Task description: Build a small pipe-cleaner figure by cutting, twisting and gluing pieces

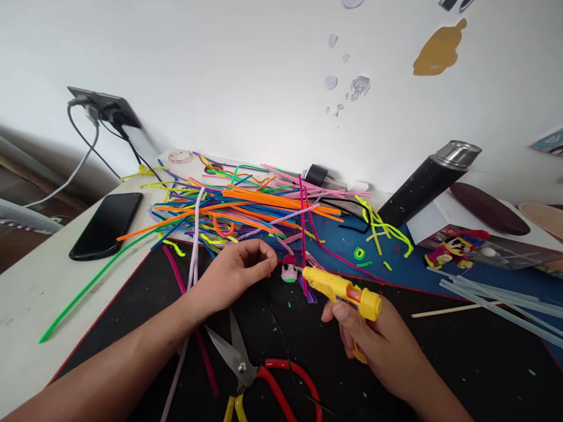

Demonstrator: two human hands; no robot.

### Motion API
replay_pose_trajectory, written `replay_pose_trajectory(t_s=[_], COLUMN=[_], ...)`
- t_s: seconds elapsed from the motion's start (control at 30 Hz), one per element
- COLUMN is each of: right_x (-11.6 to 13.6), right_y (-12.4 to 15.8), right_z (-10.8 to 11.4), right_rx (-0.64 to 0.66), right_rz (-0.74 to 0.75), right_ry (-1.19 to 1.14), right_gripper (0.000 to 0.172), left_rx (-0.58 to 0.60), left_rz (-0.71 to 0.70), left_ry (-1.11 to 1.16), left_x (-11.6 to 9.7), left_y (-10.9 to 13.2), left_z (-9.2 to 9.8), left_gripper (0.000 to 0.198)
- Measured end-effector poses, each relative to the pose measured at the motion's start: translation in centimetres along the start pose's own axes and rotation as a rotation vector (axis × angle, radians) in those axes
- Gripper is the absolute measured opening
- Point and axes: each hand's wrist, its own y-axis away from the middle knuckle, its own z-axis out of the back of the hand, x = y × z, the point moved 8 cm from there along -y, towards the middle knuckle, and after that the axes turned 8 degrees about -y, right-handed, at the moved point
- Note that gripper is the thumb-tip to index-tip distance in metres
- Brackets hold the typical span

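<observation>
My right hand [365, 334] is wrapped around the handle of a yellow glue gun [336, 285], its nozzle pointing left. Just beyond the nozzle is a small fuzzy piece [289, 271] in pink, dark red and green, with dark spots. My left hand [241, 269] is closed in a pinch to the left of this piece. What its fingertips hold is too small to make out. Below my hands lie scissors [253, 372] with red handles, blades apart. Pale lilac pipe cleaners [193, 258] and a magenta one [204, 354] lie by my left forearm.
A heap of coloured pipe cleaners [255, 205] spreads behind my hands. A phone [107, 225] lies at left, near a wall socket [105, 106] with cables. At right are a black flask [428, 181], a colourful fuzzy figure [457, 249], translucent glue sticks [497, 299] and a thin wooden stick [455, 309].
</observation>
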Motion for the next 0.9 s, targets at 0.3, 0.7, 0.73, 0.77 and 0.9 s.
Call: replay_pose_trajectory(t_s=[0.3,0.7,0.73,0.77,0.9], right_x=[1.3,1.2,1.2,1.3,1.9], right_y=[0.0,-0.3,-0.1,0.0,0.8], right_z=[-0.4,0.0,-0.1,0.0,0.7], right_rx=[0.012,-0.035,-0.023,-0.013,-0.001], right_rz=[0.084,0.044,0.035,0.034,0.007], right_ry=[0.057,0.076,0.053,0.037,0.041], right_gripper=[0.063,0.066,0.065,0.065,0.067], left_rx=[0.006,0.019,0.021,0.020,0.020], left_rz=[-0.004,0.033,0.035,0.038,0.050], left_ry=[-0.028,0.030,0.037,0.042,0.052], left_x=[0.4,1.0,1.1,1.1,1.4], left_y=[0.0,-0.3,-0.3,-0.3,-0.4], left_z=[-0.2,-0.2,-0.2,-0.2,0.0], left_gripper=[0.026,0.025,0.026,0.027,0.027])
